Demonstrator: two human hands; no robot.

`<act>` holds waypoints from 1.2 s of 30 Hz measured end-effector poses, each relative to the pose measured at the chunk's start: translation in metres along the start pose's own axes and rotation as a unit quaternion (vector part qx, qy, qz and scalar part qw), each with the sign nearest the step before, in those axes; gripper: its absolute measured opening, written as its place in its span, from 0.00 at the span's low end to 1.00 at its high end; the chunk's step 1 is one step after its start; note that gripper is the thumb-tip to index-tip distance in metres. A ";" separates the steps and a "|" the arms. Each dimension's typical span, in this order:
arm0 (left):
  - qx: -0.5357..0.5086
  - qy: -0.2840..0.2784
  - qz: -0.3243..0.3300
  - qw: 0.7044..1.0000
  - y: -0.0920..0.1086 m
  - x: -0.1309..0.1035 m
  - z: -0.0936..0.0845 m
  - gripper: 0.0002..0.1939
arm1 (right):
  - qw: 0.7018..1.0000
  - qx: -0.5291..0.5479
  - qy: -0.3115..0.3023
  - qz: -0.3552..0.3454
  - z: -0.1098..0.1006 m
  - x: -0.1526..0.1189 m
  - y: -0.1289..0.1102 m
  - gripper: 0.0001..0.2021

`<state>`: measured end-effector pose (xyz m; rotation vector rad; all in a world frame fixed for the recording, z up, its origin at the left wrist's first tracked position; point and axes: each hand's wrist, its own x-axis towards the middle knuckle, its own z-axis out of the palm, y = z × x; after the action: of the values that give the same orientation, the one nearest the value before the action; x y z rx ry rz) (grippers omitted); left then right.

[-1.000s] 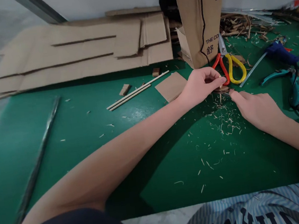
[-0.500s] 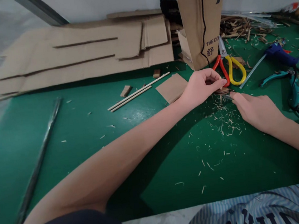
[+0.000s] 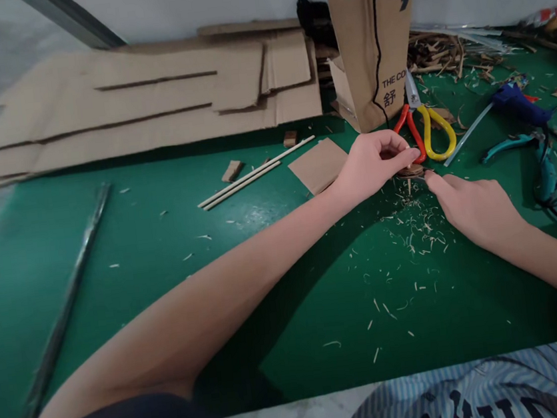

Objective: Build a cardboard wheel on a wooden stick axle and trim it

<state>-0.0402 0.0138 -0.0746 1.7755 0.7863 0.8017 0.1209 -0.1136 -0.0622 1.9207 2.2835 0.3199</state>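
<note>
My left hand is closed in a pinch on a thin pale wooden stick, of which only short bits show. Right under those fingertips is a small brown round piece that looks layered. My right hand is closed around a knife; its handle is hidden in the palm and a sliver of grey blade lies against the underside of the brown piece. Curly pale shavings are scattered on the green table below both hands.
Scissors with red and yellow handles lie just beyond my hands, by a tall cardboard box. Rightward are a blue glue gun and teal pliers. Two pale sticks, a cardboard square and cardboard sheets lie leftward.
My right hand has shifted slightly toward the left hand, and less of the blade shows. The left hand keeps its pinch; the whole view has moved a little.
</note>
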 end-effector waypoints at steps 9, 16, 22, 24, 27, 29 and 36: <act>-0.001 -0.008 0.002 1.000 0.000 -0.001 0.000 0.08 | 0.996 0.019 -0.069 -0.050 -0.008 0.004 0.006 0.16; 0.000 -0.008 0.000 1.000 0.000 0.000 0.000 0.09 | 0.998 0.023 -0.050 -0.009 -0.001 0.000 0.006 0.18; -0.020 -0.014 -0.003 1.000 0.000 0.001 0.000 0.08 | 1.000 0.010 -0.025 -0.003 0.001 -0.001 0.005 0.19; -0.010 -0.014 -0.007 1.000 0.001 0.001 0.000 0.08 | 1.000 0.004 -0.016 -0.005 0.000 -0.001 0.004 0.20; -0.004 -0.015 -0.016 1.000 0.003 0.000 0.000 0.07 | 1.000 0.001 -0.008 -0.006 0.000 -0.001 0.004 0.19; -0.010 -0.015 -0.023 1.000 0.003 0.000 0.000 0.07 | 1.000 0.003 -0.009 -0.005 0.001 -0.001 0.004 0.20; -0.012 -0.011 -0.031 0.999 0.004 -0.001 0.000 0.07 | 0.998 0.015 -0.056 -0.015 -0.008 0.004 0.004 0.18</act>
<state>-0.0400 0.0116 -0.0713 1.7270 0.8093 0.7473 0.1225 -0.1099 -0.0535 1.8646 2.2546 0.1705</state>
